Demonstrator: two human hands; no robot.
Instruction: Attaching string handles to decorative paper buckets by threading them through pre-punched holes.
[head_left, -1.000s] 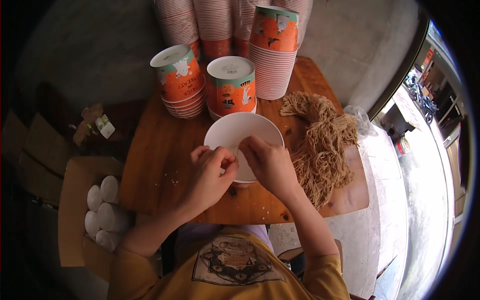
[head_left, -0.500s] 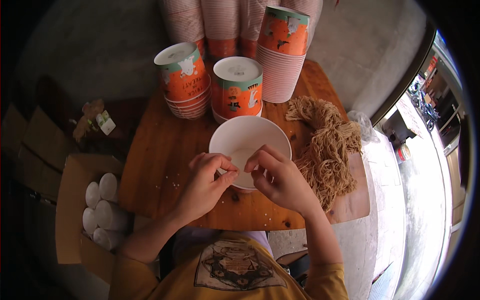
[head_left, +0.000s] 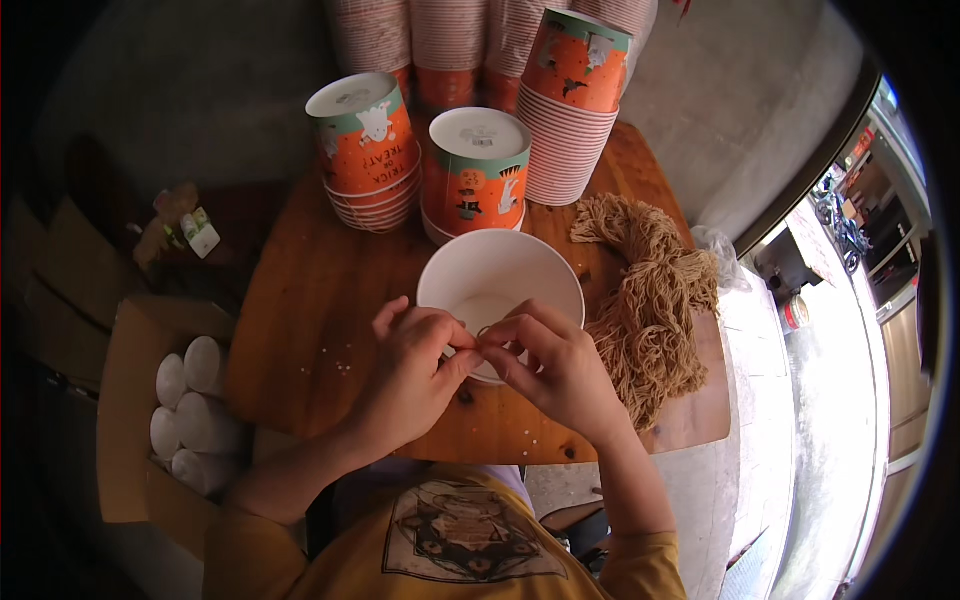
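A white paper bucket (head_left: 450, 270) stands mouth up on the wooden table in front of me. Over its near rim both hands meet, fingertips almost touching. My left hand (head_left: 415, 365) is closed in a pinch at the rim's near left, and my right hand (head_left: 555, 365) pinches from the other side. A small loop of thin tan cord (head_left: 484, 331) shows between the fingertips; its ends are hidden by my fingers. To the right lies a thick bundle of tan cords (head_left: 655, 320).
Orange-and-green paper buckets stand upside down behind: a short stack (head_left: 370, 155), one in the middle (head_left: 477, 180) and a tall stack (head_left: 567, 120). Wrapped stacks (head_left: 450, 45) back them. At left, a cardboard box (head_left: 125, 420) holds several white rolls (head_left: 208, 424). White crumbs dot the wooden table (head_left: 300, 310).
My right hand has come left and down, bringing its fingertips against those of my left hand. The cord loop now shows between them. The view has shifted slightly.
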